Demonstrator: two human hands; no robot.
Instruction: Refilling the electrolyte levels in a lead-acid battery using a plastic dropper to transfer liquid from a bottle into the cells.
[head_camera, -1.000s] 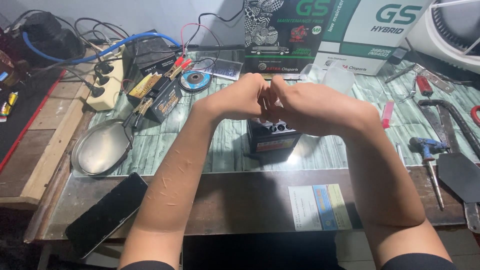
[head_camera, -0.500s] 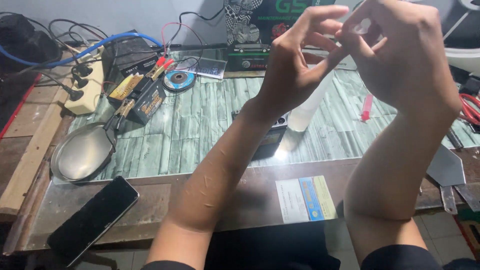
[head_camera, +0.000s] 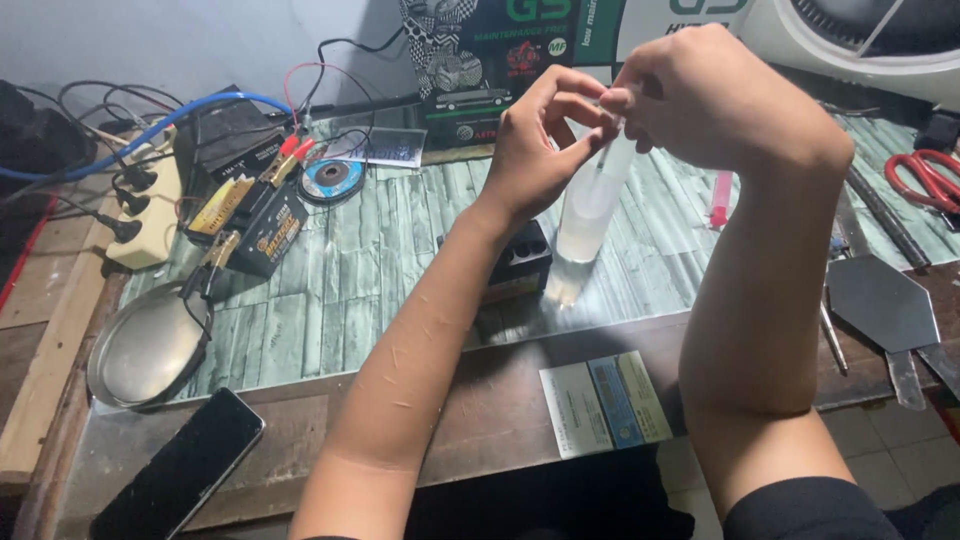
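Head view: both hands raised over the counter (head_camera: 330, 300), left hand (head_camera: 535, 150) and right hand (head_camera: 720, 100) pinching the top of a clear plastic tube (head_camera: 592, 200) above a small black battery (head_camera: 520, 262); a slipped grip could spill its liquid.

The bottle (head_camera: 592, 200) stands upright on the table (head_camera: 350, 290), just right of the small battery (head_camera: 520, 262), with both hands at its top. Left of the battery lie the charger (head_camera: 262, 228), the round dish (head_camera: 148, 348) and, at the near edge, the phone (head_camera: 180, 468). Scissors (head_camera: 925, 180) lie far right; what appears to be a box (head_camera: 480, 60) stands behind.
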